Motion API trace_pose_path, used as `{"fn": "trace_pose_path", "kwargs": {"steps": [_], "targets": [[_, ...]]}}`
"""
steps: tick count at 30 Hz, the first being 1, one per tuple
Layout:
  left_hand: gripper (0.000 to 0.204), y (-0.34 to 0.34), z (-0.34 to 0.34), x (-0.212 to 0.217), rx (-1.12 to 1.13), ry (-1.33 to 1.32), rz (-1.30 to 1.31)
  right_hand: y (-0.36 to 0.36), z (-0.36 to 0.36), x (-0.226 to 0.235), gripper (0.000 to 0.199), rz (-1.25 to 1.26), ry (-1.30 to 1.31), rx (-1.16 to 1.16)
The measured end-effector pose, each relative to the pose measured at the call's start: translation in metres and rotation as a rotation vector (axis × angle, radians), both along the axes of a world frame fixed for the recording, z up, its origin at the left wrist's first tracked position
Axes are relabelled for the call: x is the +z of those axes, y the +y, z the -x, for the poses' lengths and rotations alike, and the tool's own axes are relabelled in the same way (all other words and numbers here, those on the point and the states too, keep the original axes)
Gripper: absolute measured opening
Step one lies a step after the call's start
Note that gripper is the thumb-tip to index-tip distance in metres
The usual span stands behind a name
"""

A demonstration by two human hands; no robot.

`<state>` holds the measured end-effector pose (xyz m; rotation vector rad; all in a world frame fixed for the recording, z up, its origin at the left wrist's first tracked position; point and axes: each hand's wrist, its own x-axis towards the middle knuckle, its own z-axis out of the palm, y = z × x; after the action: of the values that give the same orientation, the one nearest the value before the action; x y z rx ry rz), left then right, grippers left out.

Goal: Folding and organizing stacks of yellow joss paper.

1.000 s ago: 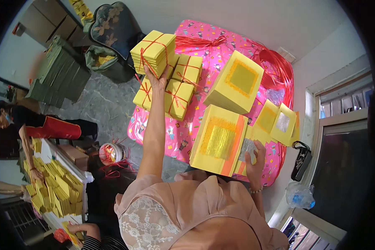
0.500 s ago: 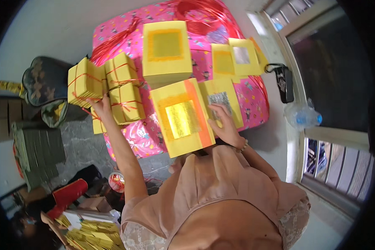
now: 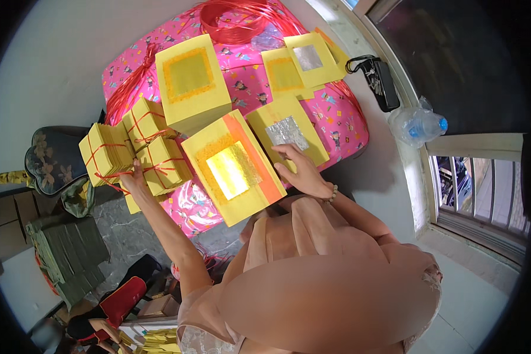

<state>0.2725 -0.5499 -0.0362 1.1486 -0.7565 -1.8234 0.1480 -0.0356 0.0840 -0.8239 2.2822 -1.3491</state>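
My left hand [image 3: 135,179] reaches out to the left, its fingers closed at the lower corner of a bundle of yellow paper [image 3: 105,152] tied with red string. Against that bundle sit more tied bundles [image 3: 162,160]. Over the near edge of a yellow sheet with a silver foil square [image 3: 286,133], my right hand [image 3: 304,171] is held open, fingers loosely curved and holding nothing. Between my hands lies a yellow paper stack [image 3: 233,171] with a shiny gold square and an orange strip. Behind it stands a taller yellow paper stack [image 3: 189,76].
A pink patterned cover [image 3: 248,88] lies under the paper. Red string [image 3: 230,23] is coiled at the back. Loose yellow sheets [image 3: 307,62], a black pouch [image 3: 380,85] and a plastic bottle [image 3: 422,127] are at right. A dark chair [image 3: 56,159] stands left; another person's arm shows lower left.
The view has turned, shifting the table leftward in it. My left hand stays at the tied bundle, which sits lower beside the other bundles. My right hand remains near the silver-square sheet.
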Motion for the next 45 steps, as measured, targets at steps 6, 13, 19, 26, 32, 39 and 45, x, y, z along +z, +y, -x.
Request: {"fn": "trace_pose_path", "kwargs": {"steps": [6, 13, 19, 26, 32, 39, 45], "targets": [[0.033, 0.009, -0.035, 0.007, 0.248, 0.054, 0.008, 0.017, 0.032, -0.025, 0.034, 0.174, -0.098, -0.153], [0.039, 0.128, 0.02, 0.1, 0.207, -0.341, 0.602, 0.088, 0.149, -0.166, 0.03, 0.2, -0.084, -0.58], [0.036, 0.236, 0.093, 0.189, -0.023, -0.341, 0.772, 0.116, 0.248, -0.231, 0.034, -0.058, -0.125, -0.683], [0.026, 0.353, 0.173, 0.191, -0.512, -0.241, 0.725, 0.1, 0.304, -0.241, 0.027, 0.193, -0.77, -0.854], [0.024, 0.433, 0.204, 0.158, -0.809, -0.245, 0.496, 0.088, 0.312, -0.208, 0.031, 0.23, -0.93, -0.991], [0.024, 0.461, 0.198, 0.112, -0.912, -0.23, 0.315, 0.071, 0.3, -0.207, 0.031, 0.391, -0.579, -1.067], [0.027, 0.46, 0.21, 0.082, -0.914, -0.211, 0.198, 0.075, 0.265, -0.166, 0.021, 0.527, -0.072, -0.882]]}}
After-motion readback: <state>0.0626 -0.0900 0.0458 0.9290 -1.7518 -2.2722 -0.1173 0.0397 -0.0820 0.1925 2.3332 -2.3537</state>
